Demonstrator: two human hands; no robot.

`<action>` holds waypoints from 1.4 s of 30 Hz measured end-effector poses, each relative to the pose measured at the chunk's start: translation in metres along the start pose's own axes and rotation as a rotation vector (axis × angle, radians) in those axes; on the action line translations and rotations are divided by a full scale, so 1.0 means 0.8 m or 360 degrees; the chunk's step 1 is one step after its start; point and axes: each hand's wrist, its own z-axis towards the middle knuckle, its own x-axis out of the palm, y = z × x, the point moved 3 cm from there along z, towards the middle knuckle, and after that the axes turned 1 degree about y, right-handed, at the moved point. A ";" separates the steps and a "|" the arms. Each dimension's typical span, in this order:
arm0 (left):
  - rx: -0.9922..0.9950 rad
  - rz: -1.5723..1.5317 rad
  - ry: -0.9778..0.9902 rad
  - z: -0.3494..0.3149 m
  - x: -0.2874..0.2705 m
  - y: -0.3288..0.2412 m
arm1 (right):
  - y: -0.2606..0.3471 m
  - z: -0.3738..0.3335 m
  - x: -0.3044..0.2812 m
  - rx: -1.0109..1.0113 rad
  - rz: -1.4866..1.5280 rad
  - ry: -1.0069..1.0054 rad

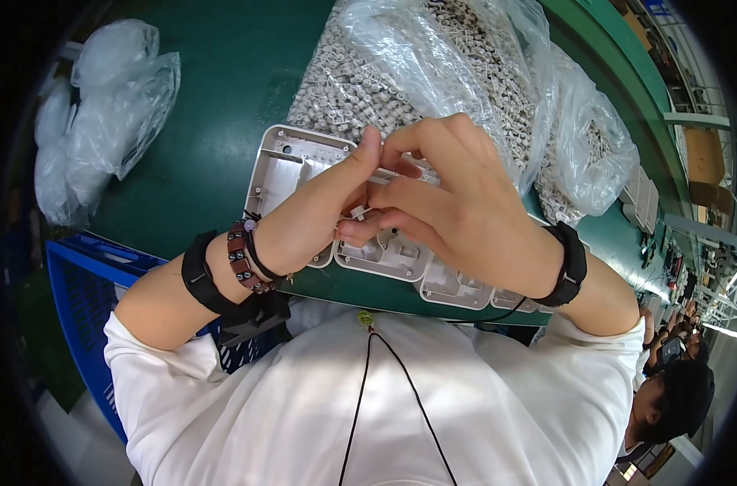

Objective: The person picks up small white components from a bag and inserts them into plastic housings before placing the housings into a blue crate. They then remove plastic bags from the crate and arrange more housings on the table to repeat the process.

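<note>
My two hands meet over a row of white plastic housings on the green table. A small white plastic part [358, 212] shows between the fingertips, and my right hand [466, 190] pinches it. My left hand [324, 206] is closed beside it with the thumb pointing up and the fingers curled under, mostly hidden; what they hold cannot be made out. Under the left hand lies one open housing [273, 180] with ribs and screw posts inside. Another housing [385, 263] sits below the fingertips, partly covered by the hands.
Beyond the hands, a large clear bag [352, 89] spills many small white parts. A second bag [583, 154] of parts lies to its right. Crumpled plastic bags [109, 113] rest at far left. A blue crate [81, 324] stands by my left elbow. Another person [668, 397] sits at right.
</note>
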 end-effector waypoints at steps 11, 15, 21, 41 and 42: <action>0.1005 0.1583 -0.0088 -0.019 0.003 -0.044 | -0.012 0.017 -0.029 0.0343 0.0247 0.0139; 0.0843 0.2009 -0.0005 -0.023 0.004 -0.065 | -0.012 0.014 -0.028 0.0707 0.0837 0.0238; 0.0052 0.0750 0.0089 -0.026 -0.004 -0.045 | -0.008 0.013 -0.030 0.0393 0.0780 -0.0023; 0.0499 0.3033 0.0197 -0.040 -0.017 -0.002 | -0.053 0.022 0.064 -0.0469 -0.0527 0.0489; 0.0491 0.3023 0.0194 -0.040 -0.017 -0.001 | -0.052 0.023 0.066 -0.0469 -0.0512 0.0513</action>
